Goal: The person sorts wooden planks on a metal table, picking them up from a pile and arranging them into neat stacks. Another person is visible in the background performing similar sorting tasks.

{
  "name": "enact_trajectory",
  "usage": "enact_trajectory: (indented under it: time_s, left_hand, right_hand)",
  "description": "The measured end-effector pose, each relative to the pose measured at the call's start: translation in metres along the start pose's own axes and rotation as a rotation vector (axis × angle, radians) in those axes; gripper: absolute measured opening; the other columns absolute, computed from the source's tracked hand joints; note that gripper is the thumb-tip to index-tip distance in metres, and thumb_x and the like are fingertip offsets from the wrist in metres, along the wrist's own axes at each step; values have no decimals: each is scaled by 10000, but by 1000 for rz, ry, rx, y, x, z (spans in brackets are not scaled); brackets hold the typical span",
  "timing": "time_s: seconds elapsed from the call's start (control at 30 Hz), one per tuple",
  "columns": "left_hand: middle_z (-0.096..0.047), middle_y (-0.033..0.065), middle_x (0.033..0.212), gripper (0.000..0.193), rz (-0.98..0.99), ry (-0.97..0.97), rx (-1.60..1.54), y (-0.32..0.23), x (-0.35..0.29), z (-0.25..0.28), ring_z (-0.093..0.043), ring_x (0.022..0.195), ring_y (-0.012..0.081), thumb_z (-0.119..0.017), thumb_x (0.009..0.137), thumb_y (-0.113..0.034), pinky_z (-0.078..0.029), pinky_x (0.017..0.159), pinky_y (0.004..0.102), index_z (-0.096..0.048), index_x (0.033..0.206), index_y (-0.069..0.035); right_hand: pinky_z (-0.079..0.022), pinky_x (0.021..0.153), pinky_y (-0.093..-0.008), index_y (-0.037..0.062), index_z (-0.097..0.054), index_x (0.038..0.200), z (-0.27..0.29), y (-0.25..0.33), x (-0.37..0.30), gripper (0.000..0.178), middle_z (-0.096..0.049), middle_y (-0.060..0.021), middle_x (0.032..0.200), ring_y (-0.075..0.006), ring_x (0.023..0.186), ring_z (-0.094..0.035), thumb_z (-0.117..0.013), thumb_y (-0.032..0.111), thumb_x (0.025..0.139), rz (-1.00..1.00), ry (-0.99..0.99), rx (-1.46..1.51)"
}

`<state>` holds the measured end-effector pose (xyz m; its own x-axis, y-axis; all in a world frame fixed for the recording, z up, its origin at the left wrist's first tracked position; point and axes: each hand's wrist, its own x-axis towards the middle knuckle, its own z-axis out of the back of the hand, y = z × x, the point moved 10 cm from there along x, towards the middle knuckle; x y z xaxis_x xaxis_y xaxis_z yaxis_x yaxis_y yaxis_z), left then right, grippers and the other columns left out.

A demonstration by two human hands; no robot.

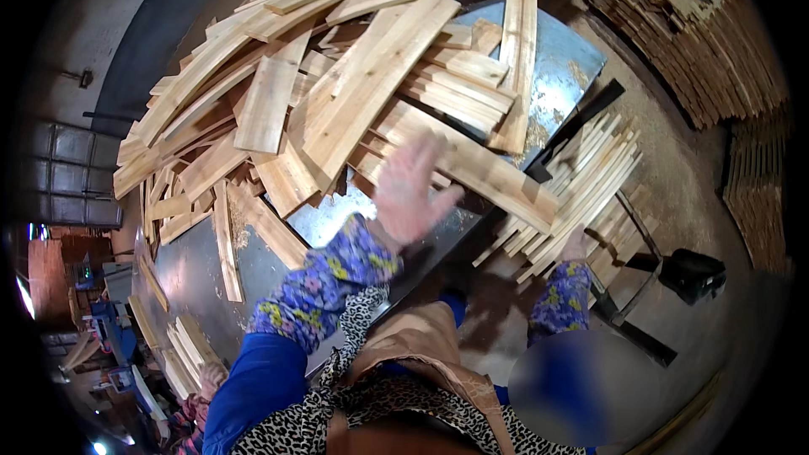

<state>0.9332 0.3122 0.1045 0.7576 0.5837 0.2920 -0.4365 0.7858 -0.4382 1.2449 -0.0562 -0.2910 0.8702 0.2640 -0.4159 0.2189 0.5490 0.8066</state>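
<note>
My left hand [413, 190] is raised over the near edge of the metal table [438, 257], fingers spread, holding nothing and slightly blurred. Close under its fingertips runs a wide wooden board [493, 170], which slants down to the right past the table's edge. Beside that board's near right end is my right hand [575, 246], in front of a stack of light wooden strips [590, 177]. Its fingers are hard to make out, so I cannot tell whether it grips anything. A large heap of loose boards [371, 76] covers the table beyond my left hand.
Another person's hand [212, 377] is by several short boards [187, 350] at the lower left. Tall stacks of wood [699, 50] stand at the far right. A black-ended metal frame [628, 286] sits right of my right arm. Sawdust lies on the floor [674, 177].
</note>
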Motion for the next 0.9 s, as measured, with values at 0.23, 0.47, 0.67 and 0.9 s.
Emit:
enact_trajectory:
  time_s: [0.23, 0.47, 0.67, 0.9]
  left_hand:
    - [-303, 231, 1765, 1295, 646, 465, 542, 142, 125, 48, -358, 1590, 458, -846, 746, -726, -309, 1293, 585, -261, 1735, -128]
    - [-694, 253, 1411, 1291, 748, 401, 199, 194, 128, 68, -697, 1288, 396, -875, 711, -707, -542, 1119, 473, -321, 1692, -78]
    - [-682, 292, 1412, 1232, 742, 421, 86, 181, 89, 84, -693, 1293, 407, -896, 732, -570, -551, 1117, 485, -315, 1693, -64]
    - [-710, 306, 1299, 1182, 802, 349, 12, 173, -33, 120, -732, 1188, 434, -919, 729, -525, -590, 1031, 496, -341, 1646, -53]
  right_hand:
    - [-465, 1209, -492, -30, -503, 1585, 1, 343, -124, 596, -563, -220, 1588, -349, 1462, -547, -681, 165, 1050, 790, -15, 252]
    - [-386, 1221, -559, 135, -451, 1589, -229, 490, -147, 797, -530, -216, 1546, -414, 1383, -556, -784, 340, 894, 1045, 105, -1236]
    - [-574, 1037, -539, 75, -508, 1426, -284, 474, -121, 512, -615, -256, 1393, -474, 1268, -650, -658, 117, 938, 902, 266, -1249]
    - [-601, 989, -539, -35, -513, 1362, -290, 454, -200, 539, -737, -308, 1203, -444, 1166, -742, -736, 179, 921, 818, 415, -1260]
